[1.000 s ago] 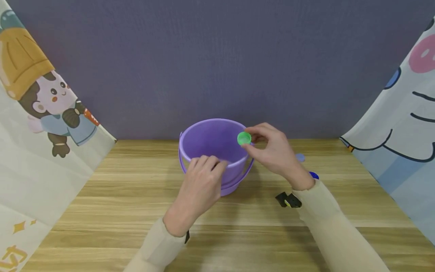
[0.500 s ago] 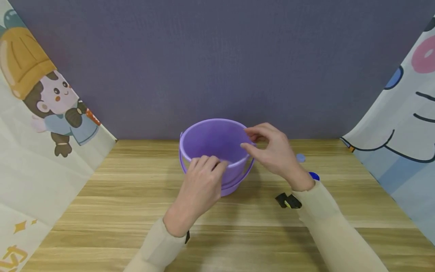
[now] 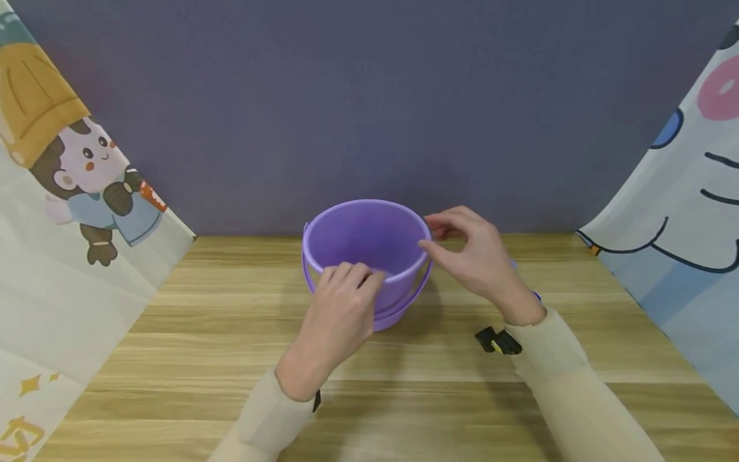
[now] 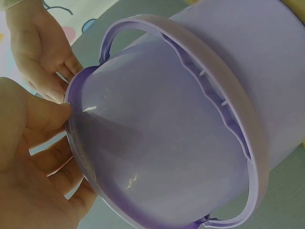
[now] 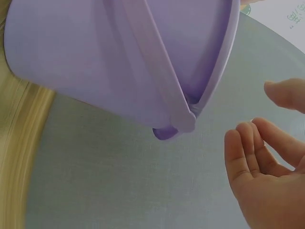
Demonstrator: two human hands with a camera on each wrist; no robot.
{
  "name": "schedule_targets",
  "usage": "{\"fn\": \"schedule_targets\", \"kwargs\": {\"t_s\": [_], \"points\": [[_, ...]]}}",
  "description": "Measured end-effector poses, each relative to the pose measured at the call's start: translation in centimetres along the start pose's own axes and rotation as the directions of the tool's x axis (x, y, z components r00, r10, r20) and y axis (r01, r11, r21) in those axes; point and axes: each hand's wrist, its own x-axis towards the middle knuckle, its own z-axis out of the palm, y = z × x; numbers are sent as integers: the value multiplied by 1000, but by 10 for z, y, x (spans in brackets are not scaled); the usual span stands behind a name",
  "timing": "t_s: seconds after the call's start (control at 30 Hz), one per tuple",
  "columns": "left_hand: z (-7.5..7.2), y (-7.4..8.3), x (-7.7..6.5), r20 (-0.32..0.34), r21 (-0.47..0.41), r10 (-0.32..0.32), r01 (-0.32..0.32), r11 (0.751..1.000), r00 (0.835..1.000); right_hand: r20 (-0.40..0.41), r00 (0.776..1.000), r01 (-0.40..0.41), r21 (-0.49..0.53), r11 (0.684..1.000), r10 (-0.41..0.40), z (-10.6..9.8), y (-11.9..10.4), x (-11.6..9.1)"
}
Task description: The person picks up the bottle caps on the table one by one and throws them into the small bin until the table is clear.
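A purple bucket [image 3: 398, 292] stands upright on the wooden table, its handle [image 4: 228, 86] hanging down on the near side. My left hand [image 3: 343, 311] grips the near rim, its fingers reaching over the edge and the thumb [image 4: 52, 114] against the outside. By the right side of the rim is my right hand [image 3: 476, 263], with thumb and fingers spread apart and nothing between them. The right wrist view shows that hand [image 5: 267, 167] beside the bucket opening. The bottom of the bucket's inside is hidden.
A light blue disc [image 3: 514, 264] and a dark blue one [image 3: 537, 296] show partly behind the right wrist on the table [image 3: 219, 359]. A dark grey wall [image 3: 369, 115] rises behind the bucket. Printed cloths [image 3: 52, 256] hang at both sides.
The green bottle cap that my right hand pinched over the rim has left its fingers and is out of sight. That hand has since shifted slightly right. The left hand keeps its place.
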Motion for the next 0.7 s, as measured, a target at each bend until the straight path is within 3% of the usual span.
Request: {"fn": "schedule_targets", "kwargs": {"t_s": [0.7], "points": [[-1,1,-1,-2,5,-4,4,1000,1000,-10,997,-82,-38,996,82,-15,10,-9]]}}
